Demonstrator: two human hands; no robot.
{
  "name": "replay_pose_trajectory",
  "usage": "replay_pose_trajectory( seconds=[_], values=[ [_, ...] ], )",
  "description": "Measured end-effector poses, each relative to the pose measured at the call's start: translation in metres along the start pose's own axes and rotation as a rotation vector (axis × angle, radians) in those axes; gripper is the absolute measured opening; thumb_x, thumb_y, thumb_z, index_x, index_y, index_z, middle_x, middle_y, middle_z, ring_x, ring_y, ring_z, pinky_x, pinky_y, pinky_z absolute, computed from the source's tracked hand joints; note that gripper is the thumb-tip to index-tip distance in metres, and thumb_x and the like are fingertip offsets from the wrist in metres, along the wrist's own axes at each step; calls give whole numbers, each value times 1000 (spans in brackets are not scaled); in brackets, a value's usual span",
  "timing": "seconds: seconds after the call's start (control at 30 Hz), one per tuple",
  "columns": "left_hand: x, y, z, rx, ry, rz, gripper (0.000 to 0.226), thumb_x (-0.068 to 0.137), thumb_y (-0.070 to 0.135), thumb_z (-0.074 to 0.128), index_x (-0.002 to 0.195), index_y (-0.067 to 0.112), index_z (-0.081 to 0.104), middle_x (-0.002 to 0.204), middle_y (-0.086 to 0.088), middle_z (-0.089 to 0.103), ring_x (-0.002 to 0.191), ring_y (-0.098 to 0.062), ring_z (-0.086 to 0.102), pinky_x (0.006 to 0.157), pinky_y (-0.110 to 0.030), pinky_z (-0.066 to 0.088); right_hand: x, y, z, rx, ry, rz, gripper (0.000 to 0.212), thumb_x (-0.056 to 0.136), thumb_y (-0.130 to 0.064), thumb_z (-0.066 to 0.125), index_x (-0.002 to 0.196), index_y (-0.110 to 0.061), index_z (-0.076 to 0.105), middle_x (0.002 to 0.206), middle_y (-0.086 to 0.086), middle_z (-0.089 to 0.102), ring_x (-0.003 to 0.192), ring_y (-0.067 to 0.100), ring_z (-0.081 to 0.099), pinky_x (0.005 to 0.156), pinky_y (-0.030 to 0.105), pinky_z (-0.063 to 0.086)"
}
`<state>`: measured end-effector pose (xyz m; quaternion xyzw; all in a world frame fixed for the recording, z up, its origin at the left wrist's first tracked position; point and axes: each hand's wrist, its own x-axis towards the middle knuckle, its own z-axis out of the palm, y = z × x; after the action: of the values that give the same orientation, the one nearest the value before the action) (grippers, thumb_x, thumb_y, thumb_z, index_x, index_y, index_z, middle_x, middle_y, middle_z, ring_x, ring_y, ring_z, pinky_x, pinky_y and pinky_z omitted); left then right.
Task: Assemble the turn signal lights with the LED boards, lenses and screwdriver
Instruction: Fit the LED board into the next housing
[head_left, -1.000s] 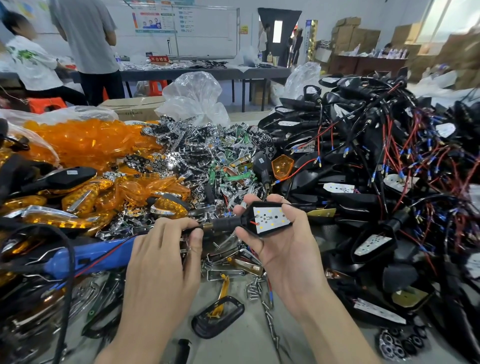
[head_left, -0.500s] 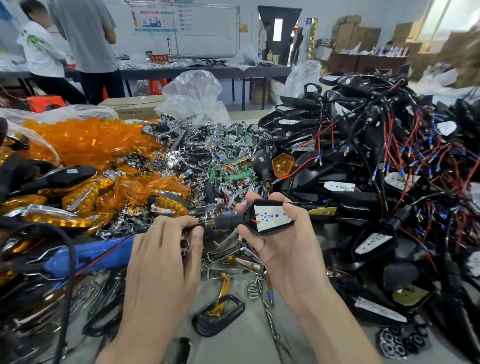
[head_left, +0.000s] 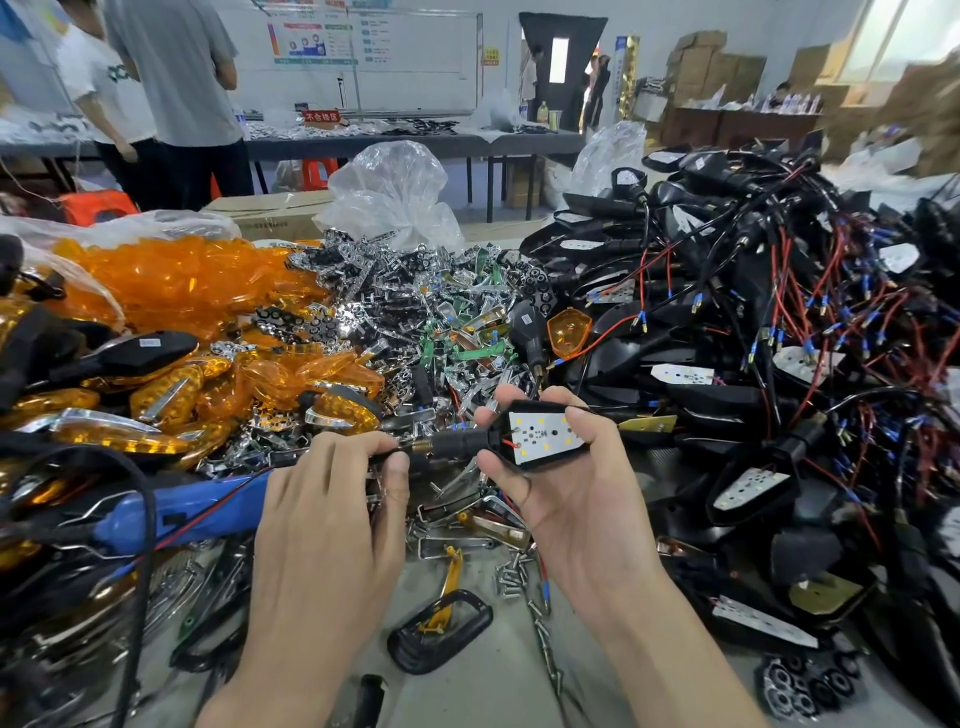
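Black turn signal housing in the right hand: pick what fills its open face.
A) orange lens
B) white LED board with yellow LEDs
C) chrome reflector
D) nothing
B: the black turn signal housing gripped by the right hand shows a white LED board dotted with yellow LEDs, no lens over it.

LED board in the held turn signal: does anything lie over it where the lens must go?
Nothing lies on the LED board; its face is bare. Only fingertips of the right hand curl over the housing rim around it.
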<state>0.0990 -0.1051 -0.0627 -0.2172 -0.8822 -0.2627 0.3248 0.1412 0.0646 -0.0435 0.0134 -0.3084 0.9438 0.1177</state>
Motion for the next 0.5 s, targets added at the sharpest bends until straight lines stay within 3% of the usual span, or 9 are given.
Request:
replay_pose_trajectory(
  seconds=[0.13,0.5],
  values=[
    [-1,-1,0,-4,14,2,15,101,36,41,105,24,50,94,10,46,75,-7,25,70,-28,24,1,1,-2,17,-20,-6,15,96,-18,49,103,-16,61,121,21,70,104,36,71,70,35,62],
    [-3,1,0,-14,12,15,18,102,37,39,105,24,50,95,9,46,76,-10,35,72,-30,29,0,0,-6,29,-22,14,15,101,-21,43,106,-16,57,120,19,71,105,33,71,71,34,61]
  ],
)
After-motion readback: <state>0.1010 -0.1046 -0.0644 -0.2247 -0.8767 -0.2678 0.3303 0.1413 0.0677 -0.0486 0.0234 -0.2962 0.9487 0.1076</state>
